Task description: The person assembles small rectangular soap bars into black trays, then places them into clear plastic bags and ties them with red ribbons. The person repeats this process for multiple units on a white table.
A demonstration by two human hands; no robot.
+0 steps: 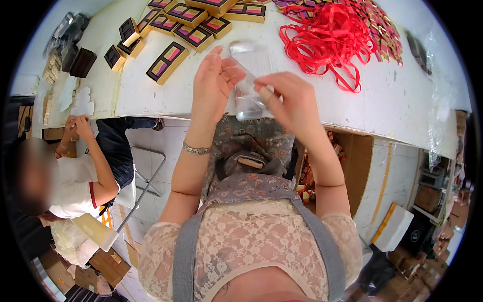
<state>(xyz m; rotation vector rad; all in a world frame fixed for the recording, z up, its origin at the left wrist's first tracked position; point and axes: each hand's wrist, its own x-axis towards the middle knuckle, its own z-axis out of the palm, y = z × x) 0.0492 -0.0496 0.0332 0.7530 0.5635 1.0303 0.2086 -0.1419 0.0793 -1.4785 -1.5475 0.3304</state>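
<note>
A clear plastic piece (243,69), perhaps a flat sleeve or folded box, is held slantwise between my two hands at the table's near edge. My left hand (215,75), palm turned up, has its fingers curled at the left end of the piece. On the other side my right hand (291,93) pinches the piece between thumb and fingers; it is slightly blurred. Beneath them lie more clear plastic pieces (249,109), some reaching over the front edge. Glare hides where one piece ends and another begins.
Gold-sided boxes (167,63) with pink and purple inserts stand at the back left. A tangle of red ribbon (327,40) lies right, before a heap of small coloured pieces (385,38). A co-worker (83,176) sits at left. A cardboard box (354,166) stands below the table.
</note>
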